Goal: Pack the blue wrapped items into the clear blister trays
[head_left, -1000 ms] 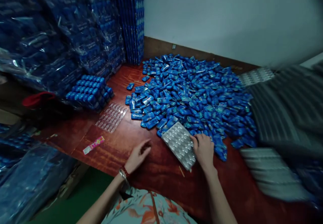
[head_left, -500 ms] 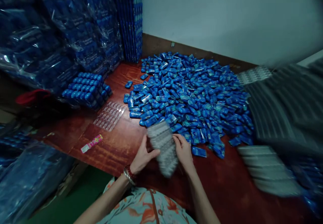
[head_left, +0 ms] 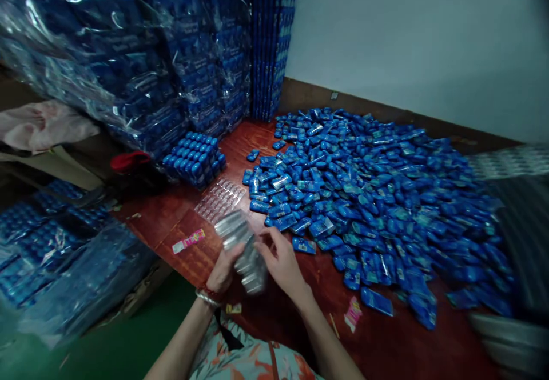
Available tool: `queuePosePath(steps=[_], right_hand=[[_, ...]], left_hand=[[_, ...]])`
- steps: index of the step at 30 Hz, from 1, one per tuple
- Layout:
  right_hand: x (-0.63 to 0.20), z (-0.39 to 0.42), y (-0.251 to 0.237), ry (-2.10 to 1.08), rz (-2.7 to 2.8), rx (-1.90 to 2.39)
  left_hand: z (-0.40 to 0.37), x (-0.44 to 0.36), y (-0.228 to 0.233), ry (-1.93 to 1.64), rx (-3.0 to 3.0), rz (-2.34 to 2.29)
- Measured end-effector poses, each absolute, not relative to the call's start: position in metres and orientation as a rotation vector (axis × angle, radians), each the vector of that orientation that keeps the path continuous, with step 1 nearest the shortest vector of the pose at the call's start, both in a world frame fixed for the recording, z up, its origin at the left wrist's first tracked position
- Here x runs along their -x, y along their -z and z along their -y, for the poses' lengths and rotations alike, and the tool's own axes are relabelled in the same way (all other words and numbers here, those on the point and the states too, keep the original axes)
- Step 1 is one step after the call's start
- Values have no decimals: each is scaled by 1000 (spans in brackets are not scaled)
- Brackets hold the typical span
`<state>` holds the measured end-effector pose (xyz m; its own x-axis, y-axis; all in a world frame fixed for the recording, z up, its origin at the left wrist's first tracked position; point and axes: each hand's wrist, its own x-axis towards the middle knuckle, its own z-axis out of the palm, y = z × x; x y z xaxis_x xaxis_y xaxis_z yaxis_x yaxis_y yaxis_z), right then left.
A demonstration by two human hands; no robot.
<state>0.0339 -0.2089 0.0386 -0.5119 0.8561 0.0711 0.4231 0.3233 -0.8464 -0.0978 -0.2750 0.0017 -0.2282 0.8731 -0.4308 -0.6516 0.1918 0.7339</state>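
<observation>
Both hands, the left hand [head_left: 223,268] and the right hand [head_left: 281,263], grasp a blurred clear blister tray [head_left: 242,246] above the near edge of the red desk [head_left: 300,306], beside the blue packet heap [head_left: 373,197].

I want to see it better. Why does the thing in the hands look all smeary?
In the head view, the clear plastic blister tray between the left hand and right hand is motion-blurred; the heap of small blue packets looks sharper, and the picture's corners darken and bend.
</observation>
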Motion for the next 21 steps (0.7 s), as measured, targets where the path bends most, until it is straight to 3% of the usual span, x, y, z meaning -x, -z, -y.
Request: queuePosePath(steps=[5,11,17,21], right_hand=[[-17,200,-40,-1777,1872,871],[-7,188,-31,-2089,1712,782],[3,188,-42,-1922,1943,733],[0,181,-68,-1292,2432,761]], left_hand=[[269,99,-21,-1571,-412,-1329],[277,110,-20,-1579,-366,-1309],[279,118,-20,-1610,-316,-1339],[285,124,-18,-1618,-217,-1298]])
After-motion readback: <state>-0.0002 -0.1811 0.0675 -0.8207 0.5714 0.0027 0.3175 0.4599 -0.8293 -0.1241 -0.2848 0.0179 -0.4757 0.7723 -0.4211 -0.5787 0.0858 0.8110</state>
